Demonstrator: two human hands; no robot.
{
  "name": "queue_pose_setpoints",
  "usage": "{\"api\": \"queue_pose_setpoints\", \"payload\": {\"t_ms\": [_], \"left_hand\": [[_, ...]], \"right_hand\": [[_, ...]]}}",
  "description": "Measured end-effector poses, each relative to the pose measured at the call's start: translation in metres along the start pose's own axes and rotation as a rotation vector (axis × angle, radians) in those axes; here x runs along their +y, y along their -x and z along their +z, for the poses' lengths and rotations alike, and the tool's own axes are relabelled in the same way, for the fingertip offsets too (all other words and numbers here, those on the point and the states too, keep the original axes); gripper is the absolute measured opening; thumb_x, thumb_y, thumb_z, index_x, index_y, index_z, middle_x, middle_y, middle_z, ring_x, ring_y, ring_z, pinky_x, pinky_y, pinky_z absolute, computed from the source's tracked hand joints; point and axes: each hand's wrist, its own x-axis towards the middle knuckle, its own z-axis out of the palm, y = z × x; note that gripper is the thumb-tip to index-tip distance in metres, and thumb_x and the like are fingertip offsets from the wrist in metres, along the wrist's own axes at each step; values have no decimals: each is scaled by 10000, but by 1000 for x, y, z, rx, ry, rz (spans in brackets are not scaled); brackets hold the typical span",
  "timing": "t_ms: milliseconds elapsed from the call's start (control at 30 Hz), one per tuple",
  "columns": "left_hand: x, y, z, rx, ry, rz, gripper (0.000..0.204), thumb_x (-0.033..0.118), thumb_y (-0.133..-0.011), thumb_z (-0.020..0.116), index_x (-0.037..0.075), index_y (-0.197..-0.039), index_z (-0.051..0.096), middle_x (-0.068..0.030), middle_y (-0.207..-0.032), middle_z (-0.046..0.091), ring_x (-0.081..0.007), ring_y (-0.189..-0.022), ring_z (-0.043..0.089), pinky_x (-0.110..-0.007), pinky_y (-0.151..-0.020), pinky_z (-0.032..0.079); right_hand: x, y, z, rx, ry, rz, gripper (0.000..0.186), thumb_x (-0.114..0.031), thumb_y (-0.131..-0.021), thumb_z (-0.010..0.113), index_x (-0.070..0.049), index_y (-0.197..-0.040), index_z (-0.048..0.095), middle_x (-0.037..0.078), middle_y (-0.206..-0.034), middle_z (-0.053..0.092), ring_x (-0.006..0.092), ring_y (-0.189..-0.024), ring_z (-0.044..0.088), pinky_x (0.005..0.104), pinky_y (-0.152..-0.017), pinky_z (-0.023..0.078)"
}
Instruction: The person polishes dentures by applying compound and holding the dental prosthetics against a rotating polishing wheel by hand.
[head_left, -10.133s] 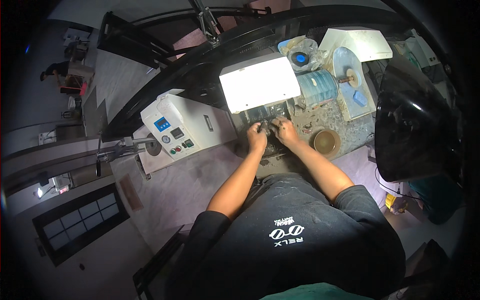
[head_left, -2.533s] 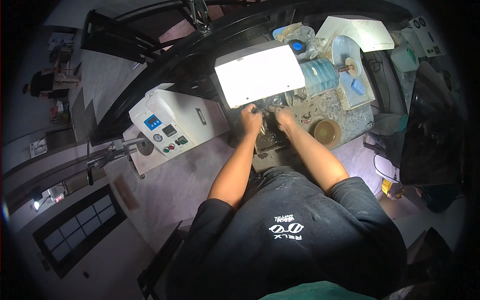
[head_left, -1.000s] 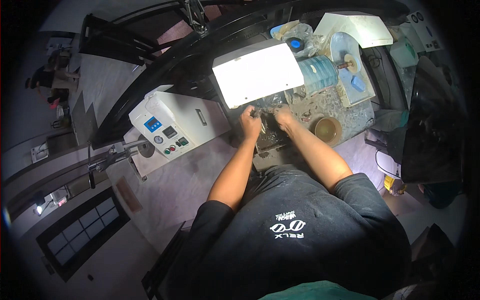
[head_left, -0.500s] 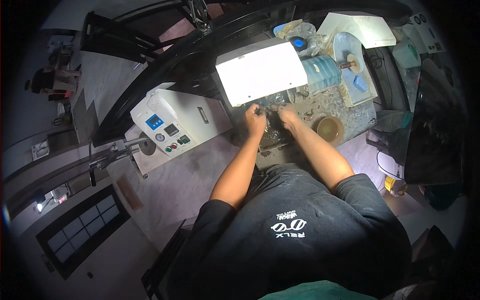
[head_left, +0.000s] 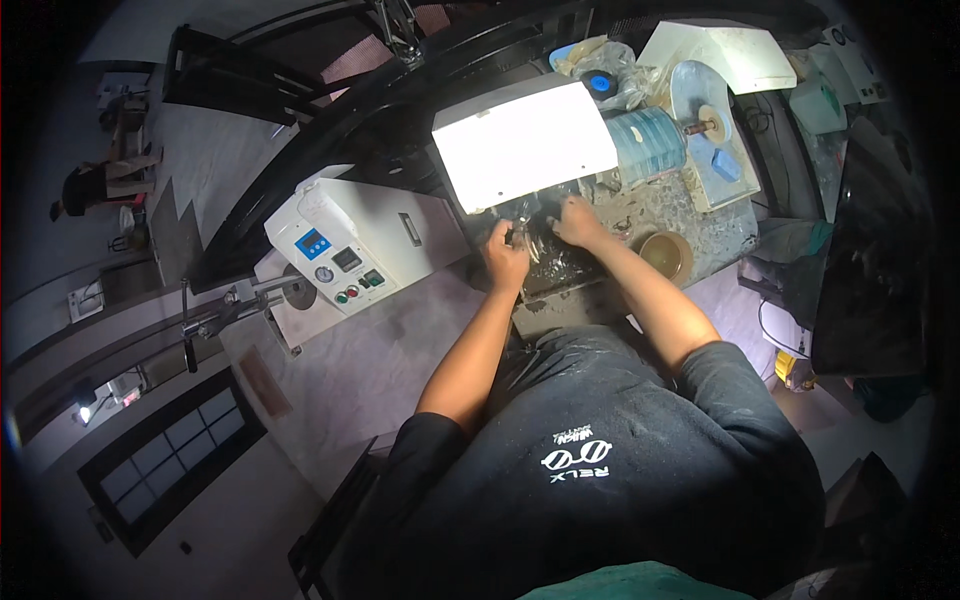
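My left hand is closed round a small dark piece below the white machine hood, with thin pale shapes beside its fingers. My right hand is to the right of it and slightly higher, fingers curled down over the dark wet trough; what they hold is too small to make out. A blue translucent cylinder lies at the hood's right end, and a tan bowl stands just right of my right forearm on the stained work surface.
A white control box with buttons stands left. A light-blue tray with a spindle, a second white hood and plastic bags are at back right. A dark glossy panel is far right. Another person bends at far left.
My hands have drawn apart: the left moved slightly down, the right up and rightward from where both were close together half a second ago. The person at far left has shifted.
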Motion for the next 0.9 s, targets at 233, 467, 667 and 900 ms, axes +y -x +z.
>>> {"api": "queue_pose_setpoints", "payload": {"t_ms": [233,467,667,900], "left_hand": [[8,6,0,78,-52,300,102,-4,-701,597,13,-800,583,-148,-749,602,-357,-711,569,-411,-653,445],[6,4,11,18,-106,288,111,10,-697,609,15,-804,580,-157,-774,606,-369,-714,570,-424,-663,446],[-9,1,16,-51,-127,145,123,-6,-688,610,16,-802,569,-182,-705,578,-361,-679,567,-401,-630,436],[-7,-9,28,-112,18,-83,115,-62,-679,564,8,-770,554,-72,-582,487,-115,-521,441,-296,-505,369]], "right_hand": [[29,-7,36,91,826,-305,392,-118,-823,493,0,-1197,495,254,-1296,406,385,-1203,402,393,-927,433],[69,11,9,48,494,-239,217,-99,-734,581,-23,-923,656,224,-936,628,358,-844,617,385,-794,490],[-11,52,-7,255,-69,-658,326,-130,-684,597,1,-981,625,211,-918,633,329,-901,616,356,-826,472],[36,1,20,349,-142,-72,317,-158,-750,649,52,-987,626,235,-904,634,313,-866,622,355,-794,470]]}}
